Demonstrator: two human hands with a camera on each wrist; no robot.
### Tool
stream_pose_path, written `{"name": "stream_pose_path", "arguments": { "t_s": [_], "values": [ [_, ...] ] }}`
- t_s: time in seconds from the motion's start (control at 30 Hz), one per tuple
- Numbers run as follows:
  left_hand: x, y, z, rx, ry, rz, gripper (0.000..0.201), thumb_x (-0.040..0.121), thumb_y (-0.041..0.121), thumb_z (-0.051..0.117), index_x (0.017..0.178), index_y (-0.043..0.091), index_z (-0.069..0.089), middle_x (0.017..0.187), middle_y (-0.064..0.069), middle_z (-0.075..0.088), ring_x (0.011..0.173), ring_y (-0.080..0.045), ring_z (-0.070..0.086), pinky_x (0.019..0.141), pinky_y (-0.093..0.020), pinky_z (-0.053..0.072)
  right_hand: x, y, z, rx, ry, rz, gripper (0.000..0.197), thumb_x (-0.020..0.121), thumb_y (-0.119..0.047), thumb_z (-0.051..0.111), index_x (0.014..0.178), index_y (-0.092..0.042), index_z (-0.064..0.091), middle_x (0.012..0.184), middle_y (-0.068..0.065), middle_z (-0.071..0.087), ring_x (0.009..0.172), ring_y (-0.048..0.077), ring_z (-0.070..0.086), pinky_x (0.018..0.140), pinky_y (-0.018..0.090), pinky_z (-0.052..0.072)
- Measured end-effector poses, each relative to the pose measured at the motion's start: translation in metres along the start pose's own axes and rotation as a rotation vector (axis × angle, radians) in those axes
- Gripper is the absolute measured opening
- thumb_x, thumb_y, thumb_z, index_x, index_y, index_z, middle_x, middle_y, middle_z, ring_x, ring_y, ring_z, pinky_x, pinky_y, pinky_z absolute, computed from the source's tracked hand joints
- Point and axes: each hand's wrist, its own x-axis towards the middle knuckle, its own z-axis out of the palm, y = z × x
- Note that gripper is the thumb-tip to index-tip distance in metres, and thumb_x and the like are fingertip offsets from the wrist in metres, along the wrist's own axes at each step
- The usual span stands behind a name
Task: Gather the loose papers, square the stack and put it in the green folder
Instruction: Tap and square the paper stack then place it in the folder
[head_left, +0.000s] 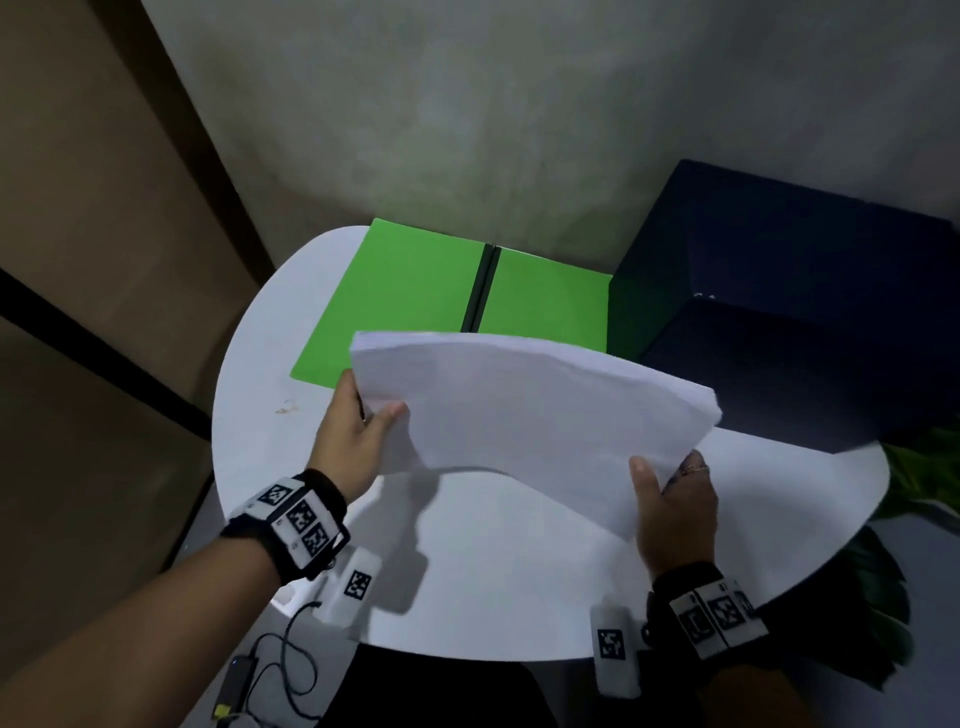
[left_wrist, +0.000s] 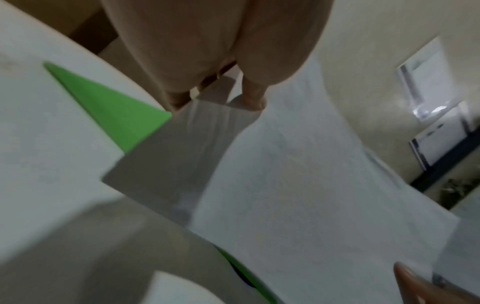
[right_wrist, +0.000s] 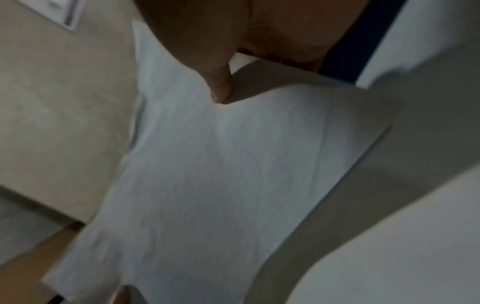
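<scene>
Head view. Your left hand (head_left: 353, 426) and right hand (head_left: 672, 512) each pinch an edge of the white stack of loose papers (head_left: 530, 410), thumbs on top, fingers hidden beneath. The stack arches in mid-frame above the round white table (head_left: 493, 582), its far edge masking the near border of the open bright-green card folder (head_left: 415, 291), which lies flat at upper centre. A dark navy box (head_left: 789, 312) at right covers the folder's right end.

Left wrist view. Blurred: the left hand (left_wrist: 215, 51), at the top, clamps the paper stack (left_wrist: 298, 174) between thumb and fingers; green folder (left_wrist: 116, 109) corner at left; folder otherwise hidden.

Right wrist view. Blurred: the right hand (right_wrist: 233, 41) thumb presses the stack (right_wrist: 221, 174); its fingers lie concealed behind.
</scene>
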Motion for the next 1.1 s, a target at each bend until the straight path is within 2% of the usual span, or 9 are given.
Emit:
{"name": "stream_pose_path", "arguments": {
  "t_s": [0.1,0.3,0.4,0.53,0.7,0.8,0.93,1.0,1.1],
  "values": [
    [-0.005,-0.002,-0.014,-0.013,-0.108,0.012,0.041,0.086,0.001,0.069,0.120,0.015,0.050,0.113,-0.002,0.066,0.106,-0.014,0.065,0.093,-0.034,0.053,-0.005,0.002,-0.006,-0.078,-0.080,0.011,0.029,0.082,-0.011,0.073,0.106,-0.005,0.059,0.090,0.000,0.063,0.082,0.016,0.061,0.063,0.012,0.040],
    [0.004,0.026,-0.024,0.208,-0.086,0.345,0.060,0.084,0.020,0.075,0.129,0.045,0.045,0.104,0.006,0.064,0.097,-0.004,0.061,0.084,-0.016,0.048,-0.008,-0.012,-0.020,-0.027,0.035,-0.127,0.042,0.068,-0.008,0.086,0.100,-0.017,0.061,0.092,-0.017,0.062,0.083,-0.018,0.055,0.073,-0.001,0.038],
    [0.011,0.029,-0.027,0.683,-0.187,0.694,0.042,0.096,0.039,0.052,0.137,0.033,0.051,0.110,-0.004,0.061,0.095,-0.023,0.059,0.078,-0.034,0.052,-0.003,-0.025,-0.024,-0.180,-0.011,-0.372,0.039,0.073,-0.008,0.081,0.108,-0.015,0.067,0.100,-0.018,0.064,0.093,-0.005,0.057,0.087,0.012,0.044],
    [0.017,0.025,-0.028,0.854,-0.217,0.793,0.041,0.101,0.040,0.037,0.135,0.026,0.056,0.105,-0.009,0.063,0.084,-0.030,0.056,0.069,-0.035,0.049,0.001,-0.031,-0.026,-0.498,-0.096,-0.486,0.033,0.088,-0.019,0.069,0.121,-0.017,0.067,0.116,0.002,0.065,0.106,0.021,0.061,0.089,0.026,0.045],
    [0.021,0.031,-0.023,0.696,-0.245,0.664,0.034,0.092,0.036,0.047,0.105,0.011,0.067,0.091,-0.003,0.068,0.083,-0.016,0.048,0.072,-0.028,0.038,0.002,-0.062,-0.009,-0.997,-0.057,-0.668,0.040,0.082,-0.036,0.062,0.118,-0.020,0.067,0.089,0.001,0.074,0.089,0.029,0.063,0.081,0.039,0.041],
    [0.020,0.033,-0.022,0.686,-0.257,0.668,0.030,0.091,0.036,0.047,0.096,0.011,0.064,0.086,-0.003,0.067,0.081,-0.016,0.046,0.068,-0.025,0.034,0.002,-0.103,0.026,-1.015,-0.390,-0.624,0.047,0.089,-0.039,0.059,0.133,-0.026,0.053,0.103,-0.002,0.072,0.096,0.026,0.064,0.081,0.036,0.044],
    [0.020,0.043,-0.025,0.601,-0.177,0.712,0.026,0.090,0.036,0.054,0.108,0.017,0.060,0.099,-0.005,0.069,0.091,-0.018,0.051,0.080,-0.041,0.047,0.005,-0.120,0.047,-0.943,-0.483,-0.545,0.016,0.095,-0.036,0.052,0.104,-0.025,0.059,0.098,0.000,0.070,0.092,0.028,0.065,0.063,0.032,0.037],
    [0.019,0.045,-0.031,0.531,0.080,0.646,0.059,0.083,0.040,0.068,0.131,0.014,0.048,0.126,-0.011,0.058,0.117,-0.022,0.047,0.103,-0.042,0.040,0.014,-0.116,0.034,-0.819,-0.377,-0.506,0.016,0.091,-0.038,0.059,0.098,-0.024,0.063,0.089,0.002,0.072,0.086,0.029,0.067,0.064,0.034,0.044],
    [0.008,0.041,-0.028,0.137,0.315,0.187,0.117,0.063,0.048,0.083,0.151,0.019,0.012,0.149,-0.003,0.029,0.138,-0.022,0.030,0.117,-0.045,0.025,0.028,-0.106,0.009,-0.152,-0.344,-0.294,0.009,0.085,-0.020,0.072,0.092,-0.023,0.069,0.081,-0.004,0.074,0.079,0.014,0.069,0.073,0.031,0.052]
  ]
}}
